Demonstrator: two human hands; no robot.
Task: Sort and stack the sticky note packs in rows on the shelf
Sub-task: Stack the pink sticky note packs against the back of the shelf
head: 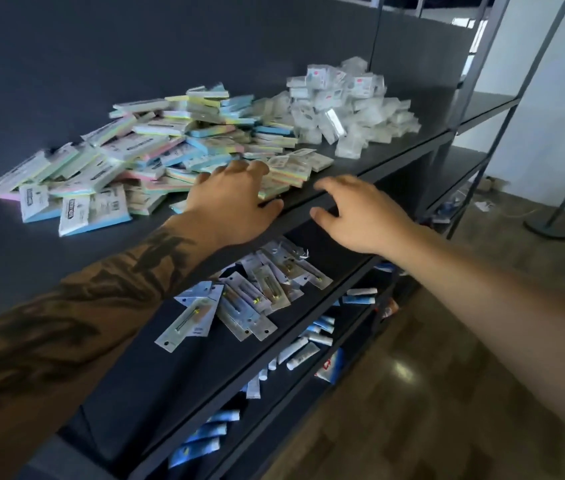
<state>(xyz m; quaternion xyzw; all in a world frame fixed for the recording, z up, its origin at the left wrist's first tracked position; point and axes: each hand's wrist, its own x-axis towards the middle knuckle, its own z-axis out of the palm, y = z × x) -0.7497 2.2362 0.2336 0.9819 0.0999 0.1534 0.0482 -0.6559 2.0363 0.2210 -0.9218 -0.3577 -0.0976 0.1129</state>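
At centre frame, on the shelf point(360, 161): sticky note packs point(156, 150) in a loose heap, unsorted. Left hand point(236, 202) spread over the heap's near edge, grip released; right hand point(360, 216) relaxed, grasping nothing. Risk: packs nudged off the front lip.

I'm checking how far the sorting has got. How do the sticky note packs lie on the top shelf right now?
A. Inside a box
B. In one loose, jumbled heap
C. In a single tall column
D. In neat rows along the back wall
B: the sticky note packs lie in a loose, overlapping heap on the top shelf, tilted at many angles, with no rows or stacks formed yet.
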